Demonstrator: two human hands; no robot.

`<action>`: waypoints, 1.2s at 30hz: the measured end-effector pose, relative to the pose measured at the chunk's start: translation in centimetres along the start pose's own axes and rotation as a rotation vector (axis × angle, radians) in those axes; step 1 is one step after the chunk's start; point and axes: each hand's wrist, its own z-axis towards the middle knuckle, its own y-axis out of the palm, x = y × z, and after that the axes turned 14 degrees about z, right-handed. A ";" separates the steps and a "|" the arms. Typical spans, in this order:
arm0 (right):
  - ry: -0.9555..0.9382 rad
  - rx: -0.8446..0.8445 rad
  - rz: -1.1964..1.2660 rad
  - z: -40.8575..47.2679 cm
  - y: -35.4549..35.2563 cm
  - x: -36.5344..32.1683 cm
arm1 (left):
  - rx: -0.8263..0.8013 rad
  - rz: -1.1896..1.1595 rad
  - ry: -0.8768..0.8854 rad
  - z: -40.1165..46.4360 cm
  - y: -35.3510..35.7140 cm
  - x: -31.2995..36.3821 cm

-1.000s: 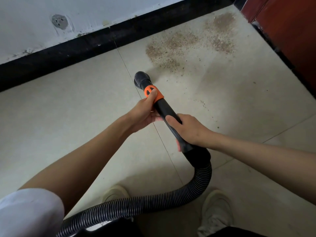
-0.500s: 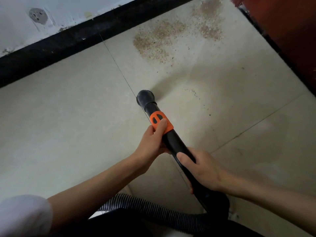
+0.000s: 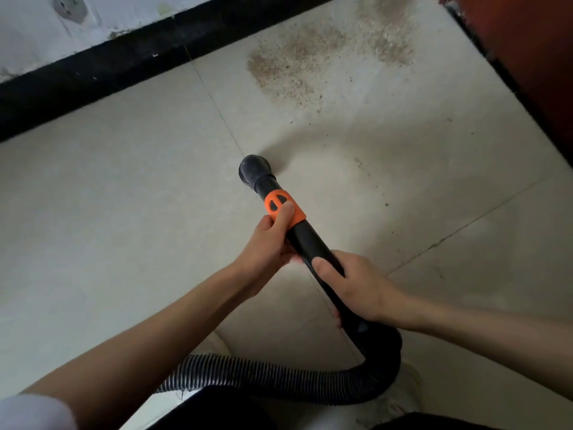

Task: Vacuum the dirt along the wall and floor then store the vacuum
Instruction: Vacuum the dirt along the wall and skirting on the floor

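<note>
A black vacuum wand [image 3: 310,240] with an orange collar [image 3: 283,206] points at the pale tiled floor. Its round nozzle [image 3: 255,170] sits low over a tile joint, well short of the dirt. My left hand [image 3: 269,243] grips the wand just behind the collar, thumb lying on the orange part. My right hand [image 3: 353,287] grips the wand lower down, near where the ribbed hose [image 3: 279,377] joins. A brown patch of dirt [image 3: 297,63] lies by the black baseboard, with a second patch [image 3: 387,35] further right. The vacuum body is out of view.
A white wall [image 3: 77,23] with a black baseboard [image 3: 93,79] runs across the top left. A red-brown door or cabinet [image 3: 527,57] stands at the right. Scattered specks [image 3: 359,164] dot the tile right of the nozzle. My shoes show partly under the hose.
The nozzle has drawn back from the dirt patch toward me over the last second, and the hose now curls below my right hand. Both hands keep their hold.
</note>
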 end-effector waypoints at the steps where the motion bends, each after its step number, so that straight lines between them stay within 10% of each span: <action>1: -0.004 0.033 0.001 -0.1 -0.2 0.1 | -0.022 0.028 0.009 0.3 0.4 0.3; 21: 0.077 0.532 0.248 -6.0 -2.0 7.0 | -0.384 0.395 -0.024 2.0 10.4 0.0; 36: 0.058 0.503 0.376 -10.5 0.7 12.0 | -0.379 0.519 -0.069 -1.7 12.8 -4.6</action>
